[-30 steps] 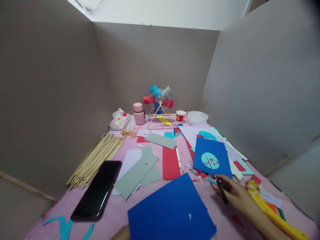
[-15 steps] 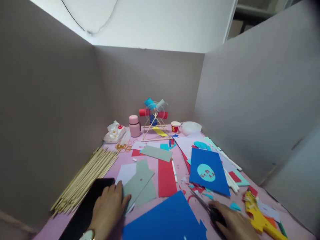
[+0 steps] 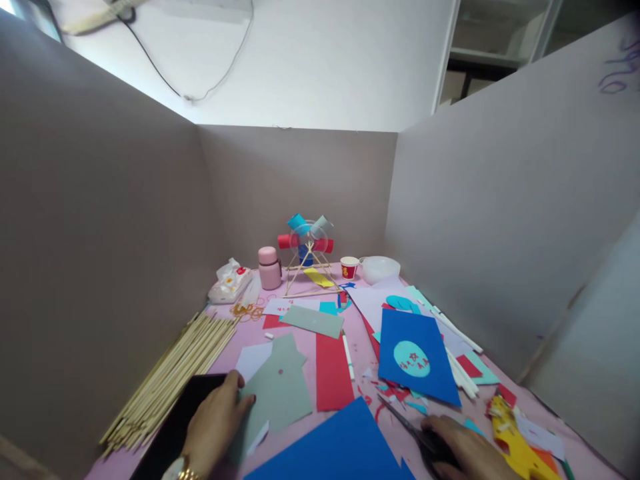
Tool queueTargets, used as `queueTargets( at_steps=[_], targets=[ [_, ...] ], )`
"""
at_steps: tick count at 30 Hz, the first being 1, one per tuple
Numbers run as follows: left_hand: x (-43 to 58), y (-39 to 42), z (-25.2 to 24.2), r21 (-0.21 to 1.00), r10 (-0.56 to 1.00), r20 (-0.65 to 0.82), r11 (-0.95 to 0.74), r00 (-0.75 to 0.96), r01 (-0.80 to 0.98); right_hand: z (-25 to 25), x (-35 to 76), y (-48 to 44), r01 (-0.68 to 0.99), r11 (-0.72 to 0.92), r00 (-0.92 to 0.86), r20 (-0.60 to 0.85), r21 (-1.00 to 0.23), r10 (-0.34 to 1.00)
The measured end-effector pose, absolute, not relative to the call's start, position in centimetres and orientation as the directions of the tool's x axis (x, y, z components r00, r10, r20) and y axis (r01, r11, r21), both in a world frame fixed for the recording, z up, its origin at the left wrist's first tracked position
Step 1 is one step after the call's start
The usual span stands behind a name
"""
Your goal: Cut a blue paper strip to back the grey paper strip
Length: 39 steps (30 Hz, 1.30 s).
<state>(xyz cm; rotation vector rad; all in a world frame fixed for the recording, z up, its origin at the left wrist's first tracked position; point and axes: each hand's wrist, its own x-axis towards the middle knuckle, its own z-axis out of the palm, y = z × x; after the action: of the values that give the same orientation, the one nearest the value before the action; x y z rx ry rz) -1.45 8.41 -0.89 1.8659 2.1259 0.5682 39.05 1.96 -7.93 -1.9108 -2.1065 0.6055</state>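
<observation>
- scissors (image 3: 414, 432) are low down on the right side, over the pink table (image 3: 360, 340), with their thin blades pointing up and to the left.
- the right hand (image 3: 470, 450) is wrapped around the black handles of the scissors.
- the left hand (image 3: 213, 417) is at the left edge of a grey card (image 3: 280, 383). i cannot tell if it is pinching the card.
- the two hands are well apart, and a big blue card (image 3: 333, 447) lies between them.
- a black phone (image 3: 173, 427) is partly hidden by the left hand, near a pile of long sticks (image 3: 173, 380).
- a red card (image 3: 334, 373) lies past the big blue card, with a white pen (image 3: 349, 358) just beside it.
- a blue sheet (image 3: 440, 340) with a light blue circle (image 3: 411, 359) lies past the scissors, near little paper scraps (image 3: 397, 393).
- a yellow glue gun (image 3: 517, 440) is to the right of the right hand.
- at the back are a paper wheel (image 3: 309, 240), a pink bottle (image 3: 270, 270), a cup (image 3: 349, 268) and a white bowl (image 3: 381, 269).
</observation>
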Motion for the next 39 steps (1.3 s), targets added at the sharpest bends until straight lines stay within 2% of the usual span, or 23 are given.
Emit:
queueTargets(
  at_steps=[5, 8, 10, 12, 14, 20, 27, 31, 35, 39],
  targets=[
    [-1.5, 6.8, 0.5, 0.783, 0.979, 0.087, 0.046, -0.182, 0.62, -7.0, 39.2, 1.3, 0.853, 0.093, -0.145, -0.063, -0.513, 0.987],
    [-0.2, 4.7, 1.4, 0.875, 0.996, -0.018, 0.06, -0.092, 0.48, -6.1, 39.3, 0.9, 0.835, 0.126, -0.167, -0.029, -0.536, 0.986],
    [1.0, 3.3, 1.3, 0.888, 0.992, -0.115, 0.079, 0.054, 0.453, -5.4, 39.3, 0.6, 0.84, 0.134, -0.155, 0.003, -0.525, 0.988],
    [2.4, 2.3, 0.5, 0.883, 0.968, -0.166, 0.061, 0.187, 0.466, -4.6, 38.9, 0.3, 0.849, 0.125, -0.105, 0.068, -0.514, 0.992],
    [3.5, 2.0, -0.8, 0.862, 0.954, -0.156, 0.004, 0.257, 0.507, -3.9, 38.0, 0.0, 0.843, 0.122, -0.057, 0.138, -0.524, 0.989],
    [5.0, 2.1, -3.9, 0.713, 0.975, -0.019, -0.141, 0.219, 0.687, -3.2, 33.3, 0.0, 0.767, 0.226, -0.184, 0.131, -0.6, 0.974],
    [5.2, 1.6, -4.6, 0.545, 0.973, 0.138, -0.232, 0.188, 0.806, -4.0, 29.7, 0.9, 0.88, 0.226, -0.209, 0.085, -0.417, 0.974],
    [5.1, 1.8, -4.8, 0.475, 0.972, 0.159, -0.228, 0.172, 0.85, -4.4, 29.2, 1.1, 0.907, 0.151, -0.157, 0.015, -0.392, 0.987],
    [5.2, 2.0, -4.5, 0.474, 0.974, 0.136, -0.223, 0.18, 0.851, -4.6, 29.1, 1.4, 0.886, 0.098, -0.12, -0.021, -0.452, 0.993],
    [4.9, 2.1, -3.8, 0.567, 0.98, 0.082, -0.195, 0.181, 0.8, -4.4, 29.3, 1.5, 0.824, 0.056, -0.085, -0.026, -0.564, 0.996]
  ],
)
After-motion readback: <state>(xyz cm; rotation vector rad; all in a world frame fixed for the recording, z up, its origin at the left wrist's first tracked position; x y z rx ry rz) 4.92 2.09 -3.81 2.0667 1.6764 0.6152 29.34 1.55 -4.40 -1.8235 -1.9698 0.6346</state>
